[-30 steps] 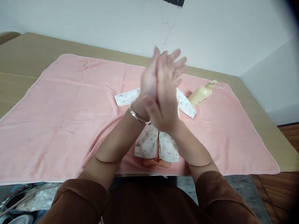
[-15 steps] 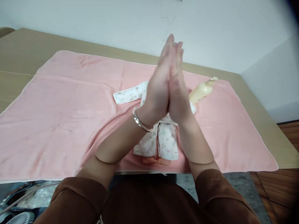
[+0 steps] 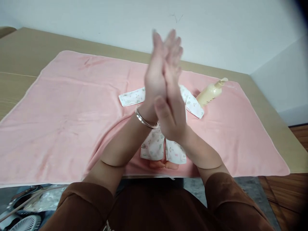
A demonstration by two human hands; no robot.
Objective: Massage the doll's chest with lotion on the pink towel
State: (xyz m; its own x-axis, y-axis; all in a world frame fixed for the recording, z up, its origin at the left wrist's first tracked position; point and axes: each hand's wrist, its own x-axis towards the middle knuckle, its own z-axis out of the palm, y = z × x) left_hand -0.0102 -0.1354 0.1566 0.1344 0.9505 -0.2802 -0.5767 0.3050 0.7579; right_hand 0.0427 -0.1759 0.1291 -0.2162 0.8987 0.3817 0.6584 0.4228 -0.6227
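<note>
My left hand (image 3: 155, 78), with a silver bracelet (image 3: 144, 122) at the wrist, is pressed palm to palm against my right hand (image 3: 173, 110). Both have their fingers stretched upward and hold nothing; the fingertips are blurred. The right thumb lies across the base of the left hand. Below and behind them a doll (image 3: 154, 149) in white printed clothes lies on its back on a pink blanket (image 3: 72, 128). Its sleeves are spread to the sides and its bare feet point toward me; my hands hide its head and most of its chest.
A pale yellow pump bottle (image 3: 209, 93) lies on the blanket beside the doll's right-hand sleeve. The blanket covers much of a wooden table (image 3: 21, 61) set against a white wall. A white fan-like grille (image 3: 26, 223) and clear plastic are below the table's front edge at left.
My hands have slid against each other: the right has dropped and the left leans a little left. More of the doll's right-hand sleeve shows. The view has shifted slightly.
</note>
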